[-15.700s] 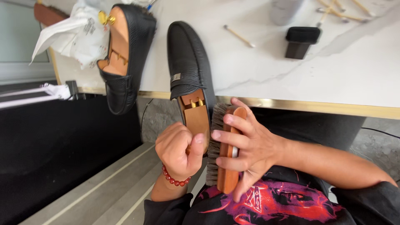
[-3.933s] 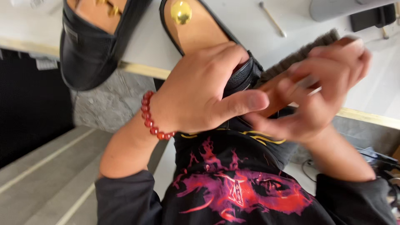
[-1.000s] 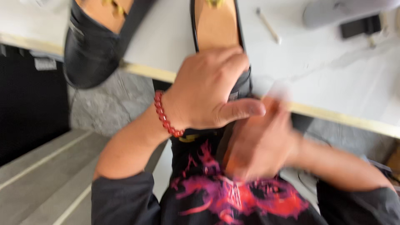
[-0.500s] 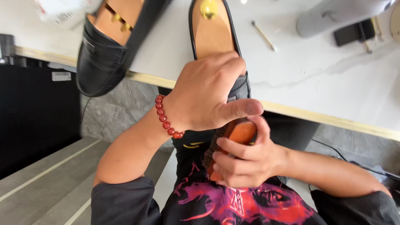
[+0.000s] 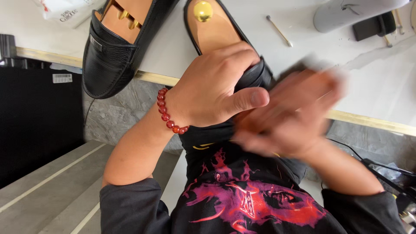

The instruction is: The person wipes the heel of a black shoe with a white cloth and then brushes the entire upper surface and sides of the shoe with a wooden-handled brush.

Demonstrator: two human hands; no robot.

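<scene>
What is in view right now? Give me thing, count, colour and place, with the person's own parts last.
Held loafer: one, black, tan insole, at table edge under left hand.
Second loafer: one, black, upper left, toe overhanging table edge.
Table: one, white marbled top, brass-coloured edge.
Thin stick: one, pale, on table.
Small black block: one, upper right.
Bead bracelet: one, red, left wrist.
Left hand: grip on held loafer.
Right hand: motion-blurred beside the loafer; what it holds is unclear.
</scene>
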